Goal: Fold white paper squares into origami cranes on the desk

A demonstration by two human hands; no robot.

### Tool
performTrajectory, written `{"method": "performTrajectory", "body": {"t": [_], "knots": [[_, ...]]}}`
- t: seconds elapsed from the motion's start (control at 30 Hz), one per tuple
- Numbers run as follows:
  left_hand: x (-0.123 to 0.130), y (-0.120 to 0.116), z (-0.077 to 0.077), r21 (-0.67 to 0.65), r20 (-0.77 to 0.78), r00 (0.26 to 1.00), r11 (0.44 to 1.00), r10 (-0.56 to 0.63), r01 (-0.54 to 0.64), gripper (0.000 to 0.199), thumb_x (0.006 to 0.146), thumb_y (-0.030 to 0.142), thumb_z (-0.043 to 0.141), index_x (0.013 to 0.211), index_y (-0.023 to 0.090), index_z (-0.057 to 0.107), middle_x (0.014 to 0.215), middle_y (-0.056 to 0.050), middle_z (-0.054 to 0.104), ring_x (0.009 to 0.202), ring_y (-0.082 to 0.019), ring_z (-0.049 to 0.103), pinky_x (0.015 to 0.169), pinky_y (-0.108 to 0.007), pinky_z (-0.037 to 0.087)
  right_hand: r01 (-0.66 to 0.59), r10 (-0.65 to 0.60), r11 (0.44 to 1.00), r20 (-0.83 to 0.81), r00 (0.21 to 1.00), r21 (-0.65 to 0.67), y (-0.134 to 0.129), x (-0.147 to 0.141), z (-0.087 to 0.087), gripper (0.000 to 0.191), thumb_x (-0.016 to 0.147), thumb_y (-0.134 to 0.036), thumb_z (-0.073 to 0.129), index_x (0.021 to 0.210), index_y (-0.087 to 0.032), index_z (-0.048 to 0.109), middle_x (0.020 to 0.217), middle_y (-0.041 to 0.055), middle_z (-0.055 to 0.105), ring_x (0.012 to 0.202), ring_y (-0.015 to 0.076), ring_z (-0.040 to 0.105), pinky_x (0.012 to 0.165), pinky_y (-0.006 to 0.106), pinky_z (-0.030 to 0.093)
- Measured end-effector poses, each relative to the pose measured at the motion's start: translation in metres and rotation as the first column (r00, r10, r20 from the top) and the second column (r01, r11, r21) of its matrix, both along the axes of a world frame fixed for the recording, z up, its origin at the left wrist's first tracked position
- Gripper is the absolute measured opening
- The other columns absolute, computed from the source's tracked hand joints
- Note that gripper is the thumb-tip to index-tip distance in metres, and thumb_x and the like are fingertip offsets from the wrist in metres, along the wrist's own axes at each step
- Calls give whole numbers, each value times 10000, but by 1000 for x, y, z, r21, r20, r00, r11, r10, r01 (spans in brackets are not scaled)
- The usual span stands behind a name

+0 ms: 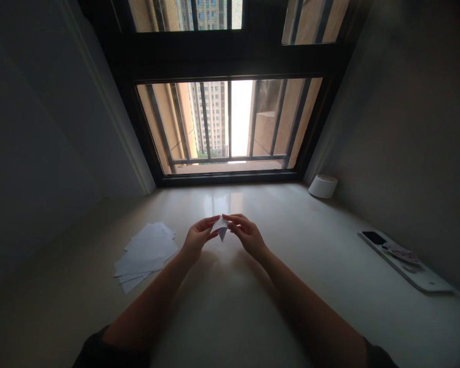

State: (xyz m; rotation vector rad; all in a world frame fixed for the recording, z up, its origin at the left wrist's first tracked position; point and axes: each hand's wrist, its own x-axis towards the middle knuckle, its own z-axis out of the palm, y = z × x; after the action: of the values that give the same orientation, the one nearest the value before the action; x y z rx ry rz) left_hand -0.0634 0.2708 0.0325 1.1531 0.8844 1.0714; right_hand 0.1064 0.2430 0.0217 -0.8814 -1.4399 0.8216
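Between my two hands, above the pale sill, is a small piece of folded white paper (221,226), with a pointed part hanging down in the middle. My left hand (198,236) pinches its left side between thumb and fingers. On the other side, my right hand (249,235) grips the paper's right edge, fingertips close to those of the left. The fingers cover parts of the folds. To the left of my left forearm lies a loose, fanned pile of white paper sheets (147,253), apart from both hands.
A white rounded object (323,186) stands at the back right by the wall. Nearer on the right lies a white phone-like object (417,271) with a dark camera-like patch and a round attachment. A barred window (230,179) with a dark frame closes off the back.
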Motion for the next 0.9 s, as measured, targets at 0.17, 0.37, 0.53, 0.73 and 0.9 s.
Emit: {"method": "performTrajectory", "body": {"t": [0.17,0.37,0.53,0.73,0.9], "knots": [[-1,1,-1,34,-21,1000,999,-17,18,404,638,295,754,1020,185,683,999,-80,699,895,-198,644,836,-338,496,-34,31,997,-54,998,-65,0,-1,-3,311,760,-389,652,1046,-270,674,998,51,647,842,169,606,736,303,526],[3,-5,5,65,-49,999,998,5,-2,442,609,304,765,1025,179,683,1001,-83,700,874,-207,642,801,-330,486,12,-20,995,-75,997,-104,-1,-4,-2,331,685,-366,724,987,-234,695,900,49,692,780,175,619,731,322,522],[6,-8,6,109,-41,999,994,5,0,406,592,274,770,978,167,702,982,-86,709,923,-241,633,805,-329,480,111,-115,989,-41,993,-98,-3,-6,-3,300,663,-370,735,928,-232,707,855,42,701,734,176,625,693,319,526],[6,-7,3,127,-2,1000,992,-15,15,335,634,259,747,948,151,705,951,-93,715,906,-238,646,832,-348,488,142,-144,987,-16,989,-78,-4,-7,-4,265,718,-365,689,944,-227,702,822,41,699,709,176,638,686,317,531],[5,-6,2,278,-111,994,959,-19,49,305,708,306,700,977,161,694,993,-91,700,932,-236,643,865,-373,492,150,-152,984,-18,988,-101,-3,-7,-4,267,717,-375,690,929,-212,699,794,49,711,689,192,656,658,312,526]]}}
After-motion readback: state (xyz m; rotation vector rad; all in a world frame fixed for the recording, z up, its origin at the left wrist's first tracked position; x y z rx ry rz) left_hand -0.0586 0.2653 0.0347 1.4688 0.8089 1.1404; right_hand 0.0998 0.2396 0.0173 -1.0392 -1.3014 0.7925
